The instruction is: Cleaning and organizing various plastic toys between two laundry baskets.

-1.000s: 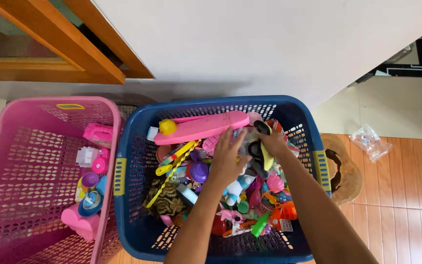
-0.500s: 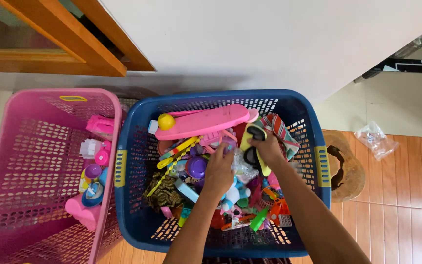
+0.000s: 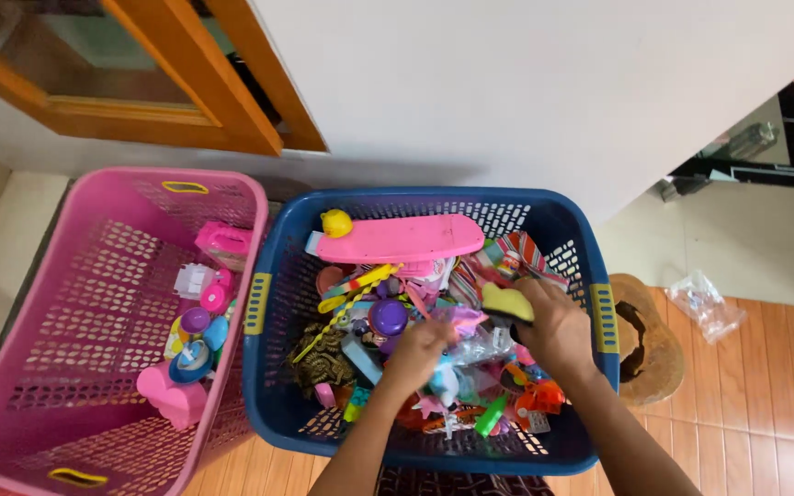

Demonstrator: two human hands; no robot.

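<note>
Right hand (image 3: 558, 326) closed around yellow-and-black toy (image 3: 505, 304) at center right of blue basket (image 3: 279, 386), left hand (image 3: 417, 354) half-curled digging in toy pile (image 3: 388, 317), grip unclear; best lift the toy straight up, clear of tangled neighbours, pink basket (image 3: 94, 404) at left.

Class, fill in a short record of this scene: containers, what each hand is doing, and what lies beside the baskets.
Containers: blue plastic laundry basket full of toys; pink plastic laundry basket with a few toys
Left hand: down among the toys in the blue basket
Right hand: gripping a yellow and black toy
On top: long pink plastic board
Beside: brown woven hat on the wooden floor
</note>
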